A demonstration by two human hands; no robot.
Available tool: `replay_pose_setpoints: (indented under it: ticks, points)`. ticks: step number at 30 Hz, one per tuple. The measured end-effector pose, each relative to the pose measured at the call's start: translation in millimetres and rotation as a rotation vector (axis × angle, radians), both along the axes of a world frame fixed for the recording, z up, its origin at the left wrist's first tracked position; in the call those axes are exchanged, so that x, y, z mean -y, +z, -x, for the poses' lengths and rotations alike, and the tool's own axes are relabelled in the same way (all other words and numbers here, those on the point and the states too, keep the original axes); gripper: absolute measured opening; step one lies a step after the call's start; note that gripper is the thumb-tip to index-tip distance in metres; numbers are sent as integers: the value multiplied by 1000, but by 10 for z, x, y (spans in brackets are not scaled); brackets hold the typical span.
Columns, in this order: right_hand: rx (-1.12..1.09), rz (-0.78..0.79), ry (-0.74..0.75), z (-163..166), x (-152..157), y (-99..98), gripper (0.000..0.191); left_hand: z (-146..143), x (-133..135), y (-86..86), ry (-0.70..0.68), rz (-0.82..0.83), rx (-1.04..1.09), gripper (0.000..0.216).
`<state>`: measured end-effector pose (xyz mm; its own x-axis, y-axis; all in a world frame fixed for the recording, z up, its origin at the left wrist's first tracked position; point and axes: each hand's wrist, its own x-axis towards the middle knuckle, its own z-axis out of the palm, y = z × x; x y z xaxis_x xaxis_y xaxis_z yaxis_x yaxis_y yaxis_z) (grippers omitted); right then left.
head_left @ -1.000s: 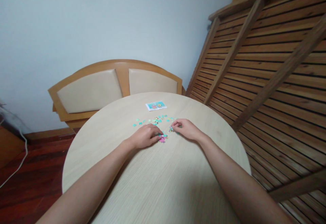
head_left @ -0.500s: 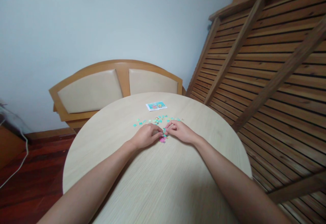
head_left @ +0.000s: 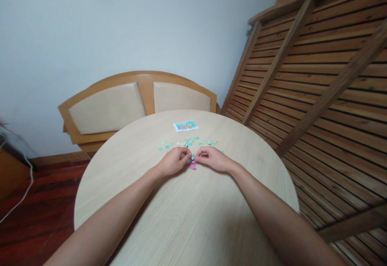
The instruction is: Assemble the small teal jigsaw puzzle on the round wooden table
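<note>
My left hand (head_left: pixel 175 161) rests on the table with thumb and fingertips pinched together at the edge of a small joined patch of jigsaw puzzle pieces (head_left: pixel 192 165), pink at its near end and teal above. What lies between these fingertips is too small to make out. Facing it, my right hand (head_left: pixel 213 158) is closed in a pinch on a puzzle piece at the patch's right side; the fingers hide most of that piece. Just beyond both hands, loose teal and yellow puzzle pieces (head_left: pixel 190 142) lie scattered in a band.
Farther back on the round pale wooden table (head_left: pixel 169 225) lies a picture card (head_left: pixel 185 126) with two cartoon figures on teal. Behind the table stands a padded headboard (head_left: pixel 109 107) against the wall. A slatted wooden frame (head_left: pixel 302 80) leans at the right. A white cable (head_left: pixel 31 173) hangs at the left.
My right hand has come down slightly toward the puzzle patch, its fingertips now beside it. My left fingertips have drawn back a little to the left. The card and loose pieces beyond look unmoved.
</note>
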<state>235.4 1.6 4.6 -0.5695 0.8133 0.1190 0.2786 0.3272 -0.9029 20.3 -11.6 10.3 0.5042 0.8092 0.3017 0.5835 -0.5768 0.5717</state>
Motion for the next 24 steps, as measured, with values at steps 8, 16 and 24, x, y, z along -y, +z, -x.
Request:
replay_pose_setpoints:
  ticks: [8,16,24]
  points:
    - [8,-103,-33,12,2,45,29,-1,22,-23,-117,92,11,33]
    - [15,-137,-1,7,-8,49,31,13,8,-50,-156,-38,-72,32]
    - [163,-96,42,-147,-49,-16,28,110,0,-22,-320,-174,-160,27]
